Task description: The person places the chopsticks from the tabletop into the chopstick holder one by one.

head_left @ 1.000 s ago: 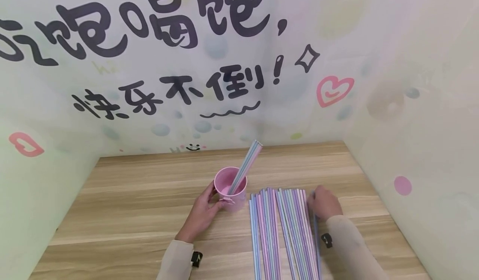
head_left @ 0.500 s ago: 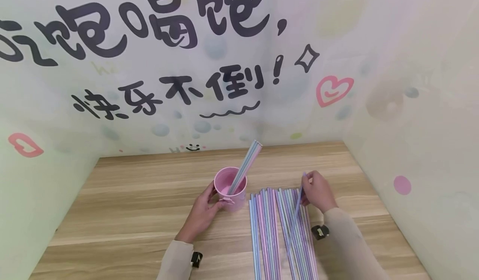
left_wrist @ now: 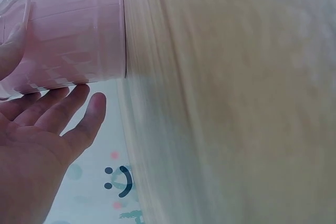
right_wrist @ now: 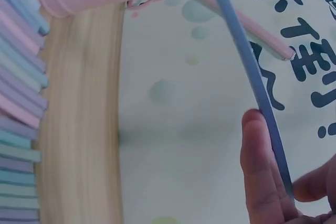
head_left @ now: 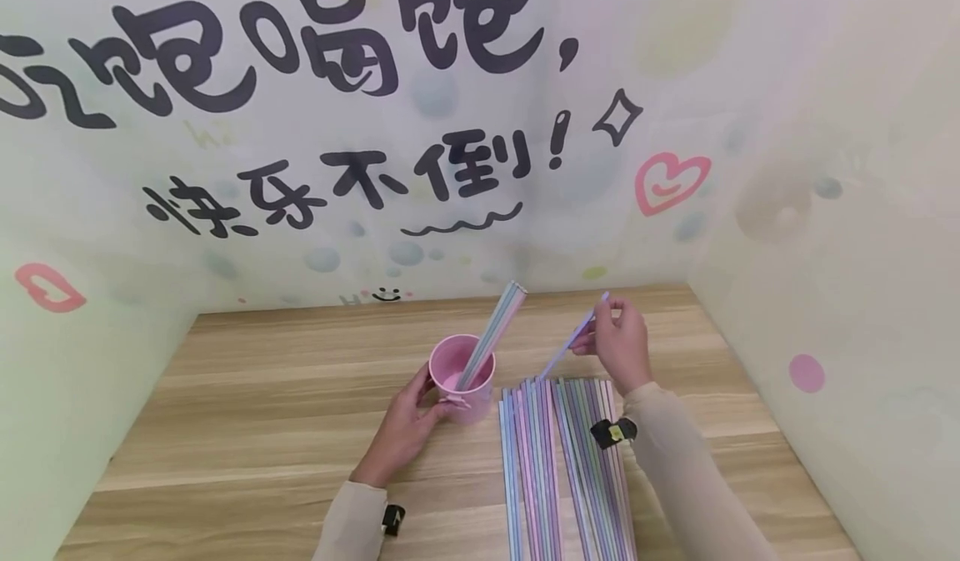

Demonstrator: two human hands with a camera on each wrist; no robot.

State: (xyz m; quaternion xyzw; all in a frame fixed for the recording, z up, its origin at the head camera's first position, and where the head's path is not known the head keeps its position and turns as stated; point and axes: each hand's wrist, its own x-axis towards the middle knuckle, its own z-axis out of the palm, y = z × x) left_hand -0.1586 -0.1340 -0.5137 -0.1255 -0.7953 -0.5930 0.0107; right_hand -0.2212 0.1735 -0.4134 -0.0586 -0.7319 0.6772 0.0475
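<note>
A pale wall [head_left: 547, 252] stands behind a wooden table [head_left: 300, 394]. On the left, the left hand [head_left: 405, 419] curls round a pink cup [head_left: 474, 411], with a bunch of sticks [head_left: 491, 336] leaning right in it. Rows of sticks [head_left: 540, 461] lie to its right. Over their far ends, the right hand [head_left: 624, 340] pinches a blue stick [right_wrist: 243, 51] near its far end. It seems best to keep the cup still and the stick's low end up. Half a second ago the right hand was nearer; now its stick tips more to the left.
</note>
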